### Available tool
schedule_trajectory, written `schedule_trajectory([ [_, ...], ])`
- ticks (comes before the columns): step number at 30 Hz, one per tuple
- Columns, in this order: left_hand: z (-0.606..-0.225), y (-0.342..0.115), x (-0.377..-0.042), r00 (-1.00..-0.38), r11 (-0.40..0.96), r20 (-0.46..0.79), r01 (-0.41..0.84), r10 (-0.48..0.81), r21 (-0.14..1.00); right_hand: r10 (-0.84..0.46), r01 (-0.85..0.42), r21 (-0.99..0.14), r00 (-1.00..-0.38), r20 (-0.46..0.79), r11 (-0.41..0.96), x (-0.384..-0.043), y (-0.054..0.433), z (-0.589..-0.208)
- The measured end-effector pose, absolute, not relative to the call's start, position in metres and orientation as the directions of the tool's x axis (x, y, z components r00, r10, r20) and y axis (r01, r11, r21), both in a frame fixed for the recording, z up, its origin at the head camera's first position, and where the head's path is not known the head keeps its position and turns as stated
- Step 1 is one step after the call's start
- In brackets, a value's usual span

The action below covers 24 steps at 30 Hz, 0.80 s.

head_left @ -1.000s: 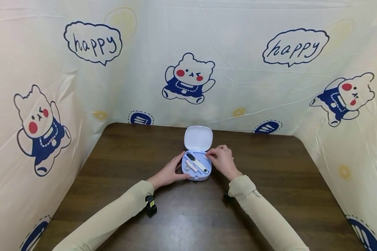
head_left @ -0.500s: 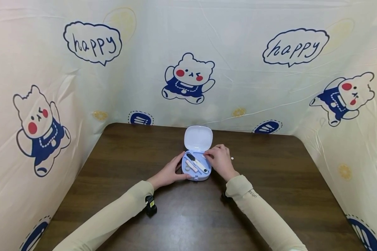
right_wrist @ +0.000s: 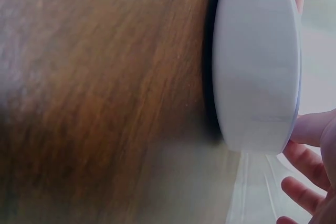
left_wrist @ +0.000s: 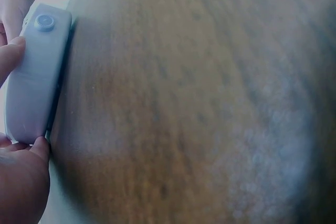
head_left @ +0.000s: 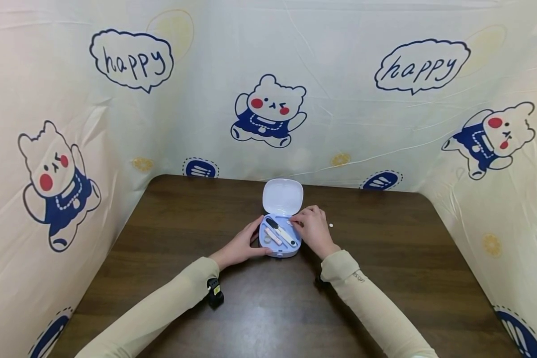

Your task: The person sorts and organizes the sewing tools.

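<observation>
A small pale blue case point(head_left: 279, 254) stands on the table with its white hinged lid point(head_left: 283, 197) raised. My left hand point(head_left: 239, 246) grips its left side, thumb at the front and fingers behind. In its tray lie a slim white tool with a black end point(head_left: 281, 231), a short pinkish-white stick point(head_left: 273, 237) and a small round ring-like piece point(head_left: 267, 239). At the upper right of the tray, the thumb and index finger of my right hand point(head_left: 314, 228) pinch a small whitish piece point(head_left: 289, 222), largely hidden by the fingertips; I cannot tell its kind. Both wrist views show the case's side wall.
A tiny white disc point(head_left: 331, 225) lies on the dark wooden table point(head_left: 197, 209) just right of my right hand. Behind and at both sides hangs a pale cloth point(head_left: 349, 124) printed with cartoon bears.
My right hand has shifted slightly left over the tray, uncovering more of the white disc on the table. The left hand and the case have stayed in place.
</observation>
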State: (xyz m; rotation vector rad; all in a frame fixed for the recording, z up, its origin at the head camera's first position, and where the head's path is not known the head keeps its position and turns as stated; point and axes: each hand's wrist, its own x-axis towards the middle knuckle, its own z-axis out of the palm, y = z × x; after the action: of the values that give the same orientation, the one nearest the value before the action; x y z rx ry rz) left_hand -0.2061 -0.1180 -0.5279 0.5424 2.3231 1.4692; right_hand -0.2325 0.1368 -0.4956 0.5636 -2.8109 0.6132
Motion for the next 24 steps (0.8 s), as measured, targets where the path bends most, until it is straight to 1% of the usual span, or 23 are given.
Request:
schedule_trajectory([
  [15,-0.529,-0.118,-0.207,-0.872,0.395,-0.081,0.134,0.483,0.909,-0.325,-0.423,-0.36,-0.896,0.302,0.832,-0.232,0.138,-0.496],
  [24,-0.528,-0.118,-0.206,-0.871,0.396,-0.09,0.126,0.483,0.91,-0.294,-0.408,-0.388,-0.9,0.322,0.826,-0.228,0.147,-0.49],
])
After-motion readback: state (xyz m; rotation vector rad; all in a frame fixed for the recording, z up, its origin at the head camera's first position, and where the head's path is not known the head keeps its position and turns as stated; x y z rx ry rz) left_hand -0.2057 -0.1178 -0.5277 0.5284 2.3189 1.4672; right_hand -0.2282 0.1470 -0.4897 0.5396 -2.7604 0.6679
